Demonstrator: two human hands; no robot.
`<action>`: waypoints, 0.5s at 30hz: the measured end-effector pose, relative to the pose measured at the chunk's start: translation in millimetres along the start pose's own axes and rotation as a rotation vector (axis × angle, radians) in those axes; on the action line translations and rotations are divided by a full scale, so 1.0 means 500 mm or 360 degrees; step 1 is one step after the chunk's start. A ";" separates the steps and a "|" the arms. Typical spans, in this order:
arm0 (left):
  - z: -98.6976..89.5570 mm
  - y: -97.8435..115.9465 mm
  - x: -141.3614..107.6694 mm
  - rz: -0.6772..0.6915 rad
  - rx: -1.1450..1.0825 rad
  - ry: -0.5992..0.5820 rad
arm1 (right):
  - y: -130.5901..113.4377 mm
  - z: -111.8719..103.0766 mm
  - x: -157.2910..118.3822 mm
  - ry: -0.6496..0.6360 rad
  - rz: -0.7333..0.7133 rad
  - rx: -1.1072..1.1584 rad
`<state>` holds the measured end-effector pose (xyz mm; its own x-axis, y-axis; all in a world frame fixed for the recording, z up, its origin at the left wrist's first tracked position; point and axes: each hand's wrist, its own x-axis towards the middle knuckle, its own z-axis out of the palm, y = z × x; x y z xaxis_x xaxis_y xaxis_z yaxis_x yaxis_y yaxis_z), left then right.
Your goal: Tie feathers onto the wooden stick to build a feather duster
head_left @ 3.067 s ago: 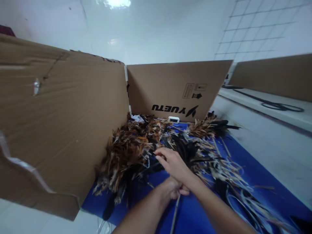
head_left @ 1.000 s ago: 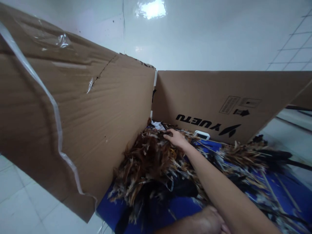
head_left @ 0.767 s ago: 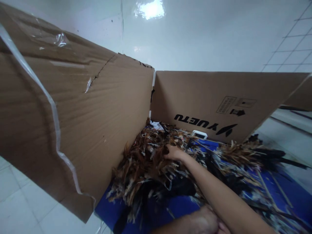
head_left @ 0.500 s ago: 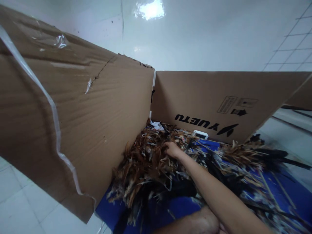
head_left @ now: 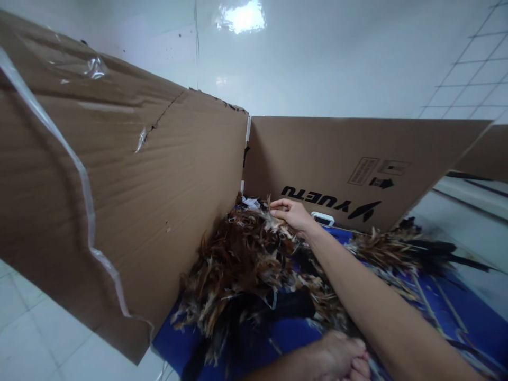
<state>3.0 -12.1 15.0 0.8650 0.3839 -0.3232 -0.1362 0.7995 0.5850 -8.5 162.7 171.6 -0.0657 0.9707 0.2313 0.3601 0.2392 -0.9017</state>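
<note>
While many feathers (head_left: pixel 238 248) are left loose, the right hand (head_left: pixel 297 215) pinches a tuft (head_left: pixel 273 222) and the left hand (head_left: pixel 340 353) curls closed, contents unclear

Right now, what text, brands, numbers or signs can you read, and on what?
"YUETU", upside down beside a leaf-like logo, on the back cardboard panel.
Black arrow, same panel.
Outlined boxes, same panel: fine print too small.
Corner black mark: illegible.
White device: nothing legible.
</note>
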 end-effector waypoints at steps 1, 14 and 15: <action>0.002 0.001 -0.002 -0.0004 -0.0001 0.0008 | -0.001 -0.004 0.002 0.0011 -0.0024 0.0027; -0.009 -0.015 0.013 0.0046 0.0037 0.0044 | 0.016 0.046 -0.094 -0.0458 -0.0123 -0.1386; -0.011 -0.017 0.018 0.0103 0.0068 0.0032 | 0.023 0.064 -0.106 -0.0536 -0.0044 -0.1434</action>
<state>9.3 -13.2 3.2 0.8451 0.4437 -0.2983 -0.1705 0.7525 0.6362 -30.7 115.0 137.0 -0.2982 0.9545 0.0049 0.9249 0.2902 -0.2456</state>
